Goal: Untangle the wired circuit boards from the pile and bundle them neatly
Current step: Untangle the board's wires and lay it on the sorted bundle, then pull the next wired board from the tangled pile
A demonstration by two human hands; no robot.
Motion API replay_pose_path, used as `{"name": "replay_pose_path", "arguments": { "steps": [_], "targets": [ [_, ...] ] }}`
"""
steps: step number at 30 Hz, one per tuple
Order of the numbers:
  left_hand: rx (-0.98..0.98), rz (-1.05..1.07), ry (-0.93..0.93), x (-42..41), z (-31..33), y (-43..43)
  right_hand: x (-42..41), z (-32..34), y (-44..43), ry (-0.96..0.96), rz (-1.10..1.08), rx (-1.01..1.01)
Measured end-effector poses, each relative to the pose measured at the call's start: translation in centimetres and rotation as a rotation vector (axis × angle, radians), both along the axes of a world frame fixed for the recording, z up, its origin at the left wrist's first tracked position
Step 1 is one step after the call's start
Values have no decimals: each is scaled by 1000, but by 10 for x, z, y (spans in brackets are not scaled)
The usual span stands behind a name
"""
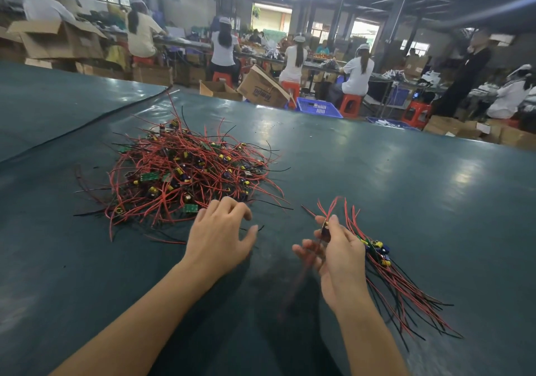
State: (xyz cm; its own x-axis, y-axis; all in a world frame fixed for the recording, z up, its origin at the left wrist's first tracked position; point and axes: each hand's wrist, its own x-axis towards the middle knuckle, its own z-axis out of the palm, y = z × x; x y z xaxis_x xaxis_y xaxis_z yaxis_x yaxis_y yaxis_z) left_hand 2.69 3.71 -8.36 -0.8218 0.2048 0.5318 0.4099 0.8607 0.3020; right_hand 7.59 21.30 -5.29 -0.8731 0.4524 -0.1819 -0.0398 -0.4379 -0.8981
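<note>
A tangled pile [185,169] of small green circuit boards with red and black wires lies on the dark green table [391,178], left of centre. My left hand [220,232] hovers at the pile's near edge with its fingers spread and holds nothing. My right hand [333,248] pinches one wired circuit board [326,227] between thumb and fingertips, its red wires pointing up and away. Right beside that hand lies a sorted bundle [385,262] of boards, its wires fanning toward the near right.
The table's far edge [319,114] runs across the view. Beyond it stand cardboard boxes [262,88], a blue crate [317,107] and red stools [349,104]. Several people sit at benches with their backs turned.
</note>
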Motion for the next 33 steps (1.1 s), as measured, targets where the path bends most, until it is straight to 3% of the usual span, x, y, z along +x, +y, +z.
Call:
{"name": "replay_pose_path", "arguments": {
  "steps": [2,6,8,11,16,19,20,22,26,29,33],
  "targets": [
    [-54,73,-85,-5,-5,-7,0,-2,5,-21,-28,174],
    [-70,124,-166,-8,-7,-10,2,-7,16,2,-194,840],
    [-77,113,-161,-9,-6,-10,4,-8,20,-32,-285,1070],
    [-45,48,-146,-9,-5,-11,8,-10,24,-211,-339,1254],
    [101,-94,-159,-6,-2,-7,8,-13,29,-367,-292,1383],
    [234,-187,5,0,3,-1,8,-15,25,-241,-300,1510],
    [276,-210,83,3,6,2,8,-15,22,-110,-291,1483],
    [336,-282,215,7,12,7,6,-15,12,97,-134,1217],
    [289,-495,322,13,13,12,7,-11,-21,114,225,643],
    [263,-579,348,16,12,16,7,-12,-28,178,230,480],
    [275,-620,337,17,11,19,7,-12,-24,166,201,424]
  ]
}}
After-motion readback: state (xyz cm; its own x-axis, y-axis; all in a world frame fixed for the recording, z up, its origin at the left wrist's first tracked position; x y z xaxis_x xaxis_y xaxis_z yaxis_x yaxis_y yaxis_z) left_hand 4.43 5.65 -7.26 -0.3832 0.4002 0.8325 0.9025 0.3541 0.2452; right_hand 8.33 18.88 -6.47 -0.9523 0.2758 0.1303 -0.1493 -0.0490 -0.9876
